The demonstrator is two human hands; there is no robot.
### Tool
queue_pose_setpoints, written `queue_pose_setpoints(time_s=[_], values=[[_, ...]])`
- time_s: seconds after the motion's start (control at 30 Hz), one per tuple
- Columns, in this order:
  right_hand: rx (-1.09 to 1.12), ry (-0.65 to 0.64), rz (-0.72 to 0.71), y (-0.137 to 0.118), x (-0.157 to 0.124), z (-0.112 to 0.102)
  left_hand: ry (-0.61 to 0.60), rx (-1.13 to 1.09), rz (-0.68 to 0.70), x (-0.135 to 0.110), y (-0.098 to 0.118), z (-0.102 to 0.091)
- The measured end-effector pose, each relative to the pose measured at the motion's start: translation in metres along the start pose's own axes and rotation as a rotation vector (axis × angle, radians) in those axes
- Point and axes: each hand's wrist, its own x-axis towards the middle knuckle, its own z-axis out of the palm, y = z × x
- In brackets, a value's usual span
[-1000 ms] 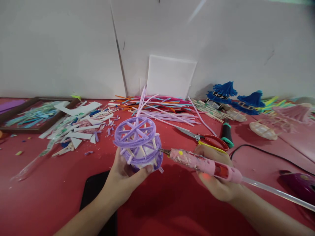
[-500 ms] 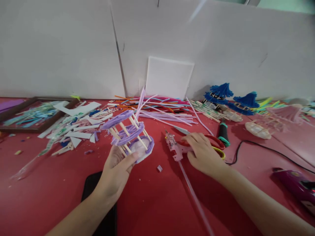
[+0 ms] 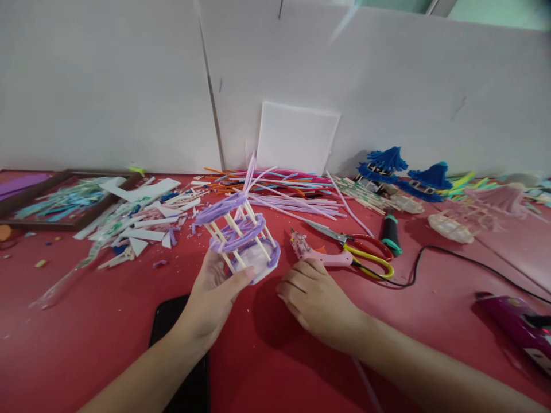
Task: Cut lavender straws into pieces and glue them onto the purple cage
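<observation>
Purple fuzzy tower (image 3: pixel 238 243) sits tilted in my left hand (image 3: pixel 215 307), thumb clamped on its white base (image 3: pixel 259 256), above the red table (image 3: pixel 258 367). My right hand (image 3: pixel 321 304) is mostly curled beside the pink glue gun (image 3: pixel 331 259), can't tell if it's pinching anything. Brown frame (image 3: pixel 43 224) at left has blue-green strips (image 3: pixel 64 202) in it, and green marks on the clear plastic (image 3: pixel 91 252) nearby are too blurry to read.

Holds in the left hand (image 3: pixel 217 295) an open-sided frame (image 3: pixel 236 242) of fuzzy purple rings and pale sticks on a whitish base, tilted toward eleven o'clock. At four o'clock from it, a pink glue gun (image 3: pixel 331 260) on the table (image 3: pixel 245 367), with nozzle toward eleven.
</observation>
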Motion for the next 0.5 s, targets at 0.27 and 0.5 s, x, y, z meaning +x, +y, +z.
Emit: queue_pose_setpoints(time_s=[0.27, 0.5], values=[[0.104, 0.134, 0.046, 0.002, 0.0, -0.003, 0.025, 0.119, 0.018, 0.001, -0.003, -0.001], [0.5, 0.355, -0.025, -0.001, -0.002, -0.032, 0.044, 0.38, 0.303, -0.003, -0.013, -0.002]])
